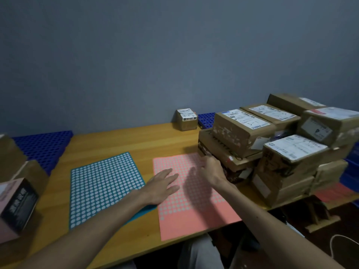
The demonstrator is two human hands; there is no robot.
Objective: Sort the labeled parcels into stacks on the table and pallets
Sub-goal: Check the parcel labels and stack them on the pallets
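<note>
Wood-topped table [120, 144] runs from left to right along a grey wall. Brown cardboard parcels [291, 152], labelled and taped shut, stand stacked several deep on its right end; their contents are hidden. A blue pallet [44, 146] lies at the far left. A pink dotted sheet [194, 210] and a teal dotted sheet [101, 187] lie flat side by side at the near edge. Two boxes [17, 206] sit at the near left. One small parcel [186, 119] stands alone at the far edge. The left hand [161, 186] rests flat, fingers spread, on the pink sheet. The right hand [212, 170] curls round the near-left corner of the lower parcel [227, 154].
</note>
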